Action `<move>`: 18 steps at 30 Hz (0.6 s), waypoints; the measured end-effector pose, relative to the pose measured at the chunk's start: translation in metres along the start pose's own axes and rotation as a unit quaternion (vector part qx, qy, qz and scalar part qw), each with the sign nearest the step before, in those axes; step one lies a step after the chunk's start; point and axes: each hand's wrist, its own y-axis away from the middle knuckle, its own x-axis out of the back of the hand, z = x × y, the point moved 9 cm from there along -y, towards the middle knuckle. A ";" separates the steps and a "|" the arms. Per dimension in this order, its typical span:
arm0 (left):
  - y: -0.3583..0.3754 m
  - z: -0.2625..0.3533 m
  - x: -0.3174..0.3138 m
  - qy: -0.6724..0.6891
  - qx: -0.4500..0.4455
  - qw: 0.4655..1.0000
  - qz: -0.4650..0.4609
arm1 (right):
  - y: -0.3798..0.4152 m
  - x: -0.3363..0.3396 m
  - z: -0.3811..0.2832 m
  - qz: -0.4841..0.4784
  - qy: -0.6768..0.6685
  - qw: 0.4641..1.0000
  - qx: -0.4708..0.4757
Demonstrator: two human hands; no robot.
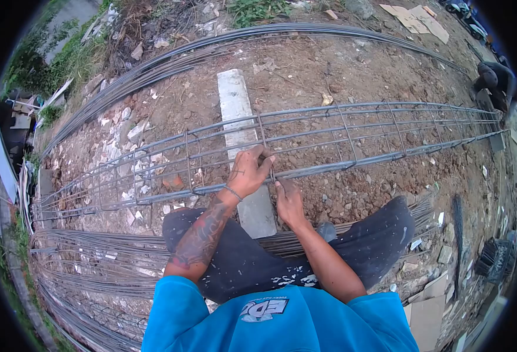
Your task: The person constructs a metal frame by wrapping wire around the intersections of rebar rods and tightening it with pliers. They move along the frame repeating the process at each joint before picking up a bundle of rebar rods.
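Observation:
A long cage of steel bars (329,168) with cross stirrups runs from the left across to the far right in front of me. It lies over a pale concrete post (233,97). My left hand (250,171), fingers bent and closed, is at a stirrup on the near side of the cage. Close to its right, my right hand (289,201) has its fingers pressed together at the near bar, beside the same stirrup. Whatever small thing either hand pinches is too small to make out.
Bundles of loose rods lie beyond the cage (200,44) and under my legs (94,252). A co-worker (494,79) bends at the cage's far right end. Cardboard (427,314) and a dark crate-like object (495,259) lie at the lower right. Rubble covers the ground.

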 end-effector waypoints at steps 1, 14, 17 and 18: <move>0.002 -0.001 -0.002 -0.002 0.004 1.000 -0.007 | 0.002 0.000 -0.004 0.006 0.008 1.000 0.017; 0.023 0.027 0.008 -0.006 -0.084 0.996 0.040 | -0.002 -0.003 -0.014 0.003 -0.023 0.999 0.032; 0.044 0.032 0.008 -0.012 -0.119 0.991 0.058 | -0.004 -0.006 -0.004 0.011 -0.047 0.999 0.010; 0.053 0.034 0.006 -0.024 -0.128 0.990 0.061 | -0.004 -0.007 -0.004 0.008 -0.049 0.999 0.009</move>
